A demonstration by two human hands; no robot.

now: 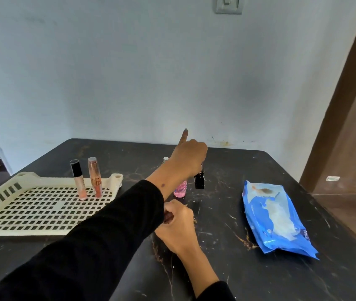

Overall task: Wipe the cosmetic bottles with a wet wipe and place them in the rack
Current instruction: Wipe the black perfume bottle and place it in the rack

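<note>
My left hand (189, 158) closes its fingers on the upright black bottle (199, 181) at frame centre; the right hand (176, 224), lower, pinches something small.

Left hand (187, 158) hides pink bottle's (180, 189) top — grasp unclear

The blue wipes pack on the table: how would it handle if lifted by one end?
The blue wipes pack lies flat and looks soft-sided, so it would probably sag. Its glossy film may be slippery. It seems unlikely to roll or tip.
</note>
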